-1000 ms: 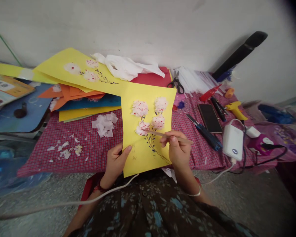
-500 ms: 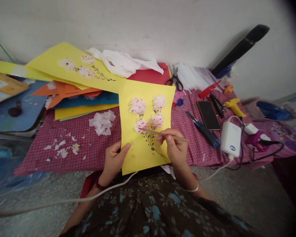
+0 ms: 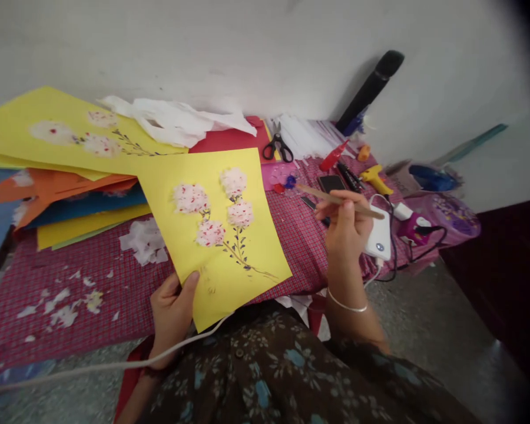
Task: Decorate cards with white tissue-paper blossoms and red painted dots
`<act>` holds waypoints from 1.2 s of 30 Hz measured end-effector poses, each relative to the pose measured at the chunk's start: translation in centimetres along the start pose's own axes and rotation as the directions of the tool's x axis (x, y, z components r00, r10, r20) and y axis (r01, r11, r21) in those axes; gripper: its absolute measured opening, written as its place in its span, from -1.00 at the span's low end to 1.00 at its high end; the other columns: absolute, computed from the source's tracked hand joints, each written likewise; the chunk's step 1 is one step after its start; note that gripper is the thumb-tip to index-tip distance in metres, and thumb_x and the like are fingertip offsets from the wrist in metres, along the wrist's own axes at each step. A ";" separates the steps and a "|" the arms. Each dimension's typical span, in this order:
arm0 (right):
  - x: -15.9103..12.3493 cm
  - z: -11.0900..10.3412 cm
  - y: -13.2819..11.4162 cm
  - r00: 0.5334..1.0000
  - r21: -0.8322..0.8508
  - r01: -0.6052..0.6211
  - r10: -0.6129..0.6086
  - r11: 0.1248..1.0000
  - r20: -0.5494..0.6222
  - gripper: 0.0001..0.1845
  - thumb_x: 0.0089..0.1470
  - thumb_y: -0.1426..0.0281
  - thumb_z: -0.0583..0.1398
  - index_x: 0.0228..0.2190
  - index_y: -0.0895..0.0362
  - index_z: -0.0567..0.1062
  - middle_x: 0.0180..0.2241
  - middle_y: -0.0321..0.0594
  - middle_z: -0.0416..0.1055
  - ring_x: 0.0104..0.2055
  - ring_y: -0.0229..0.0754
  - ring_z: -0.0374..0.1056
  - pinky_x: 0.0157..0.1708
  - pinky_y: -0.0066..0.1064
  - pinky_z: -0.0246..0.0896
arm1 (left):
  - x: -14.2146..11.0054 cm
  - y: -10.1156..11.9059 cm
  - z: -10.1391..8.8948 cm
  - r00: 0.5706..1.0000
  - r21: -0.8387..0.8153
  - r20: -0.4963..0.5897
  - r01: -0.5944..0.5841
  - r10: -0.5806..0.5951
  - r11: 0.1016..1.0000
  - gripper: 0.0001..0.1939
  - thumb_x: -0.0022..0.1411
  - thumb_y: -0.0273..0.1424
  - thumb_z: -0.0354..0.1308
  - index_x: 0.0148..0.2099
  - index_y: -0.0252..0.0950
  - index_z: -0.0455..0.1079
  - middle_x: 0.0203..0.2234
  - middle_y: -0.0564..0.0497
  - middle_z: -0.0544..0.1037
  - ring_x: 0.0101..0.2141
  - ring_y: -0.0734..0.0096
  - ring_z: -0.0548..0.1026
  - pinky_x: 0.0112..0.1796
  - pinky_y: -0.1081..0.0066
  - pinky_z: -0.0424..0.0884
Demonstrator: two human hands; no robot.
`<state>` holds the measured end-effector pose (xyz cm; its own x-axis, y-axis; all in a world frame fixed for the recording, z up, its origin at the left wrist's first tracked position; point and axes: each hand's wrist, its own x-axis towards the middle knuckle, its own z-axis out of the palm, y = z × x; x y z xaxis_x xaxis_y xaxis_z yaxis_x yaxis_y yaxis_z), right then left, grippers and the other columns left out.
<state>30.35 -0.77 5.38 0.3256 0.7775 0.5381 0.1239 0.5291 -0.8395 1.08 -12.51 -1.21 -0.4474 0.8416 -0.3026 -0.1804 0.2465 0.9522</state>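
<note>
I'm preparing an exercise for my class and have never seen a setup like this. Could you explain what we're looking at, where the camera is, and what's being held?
There is no machine here: a person works with two bare hands. The view comes from one camera worn on the head, looking forward and down. The left hand grips a yellow card by its lower left edge; the card bears pale, red-speckled flower heads. The right hand holds a thin stick, its tip by a blue blob; whether they touch is unclear. On the checked cloth lie white paper pieces, black-handled scissors, a dark phone and a yellow glue gun.
</note>
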 end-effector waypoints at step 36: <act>-4.9 4.2 -1.4 0.919 0.242 -0.161 0.055 0.957 0.391 -0.79 0.30 0.33 0.13 -0.16 -0.01 0.57 -0.46 -0.30 0.51 -0.49 -0.26 0.40 -0.51 -0.40 0.32 | -0.1 0.7 0.6 0.990 0.051 0.139 -0.022 0.015 0.998 -0.60 0.08 -0.10 0.38 -0.20 -0.35 0.61 -0.35 -0.09 0.67 -0.44 0.29 0.56 -0.44 0.39 0.49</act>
<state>24.63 -3.91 4.25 -0.0603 0.8765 0.4776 -0.1610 0.4637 -0.8712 1.51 -12.17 -0.53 -0.3234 0.9039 -0.2800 -0.1258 0.2521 0.9595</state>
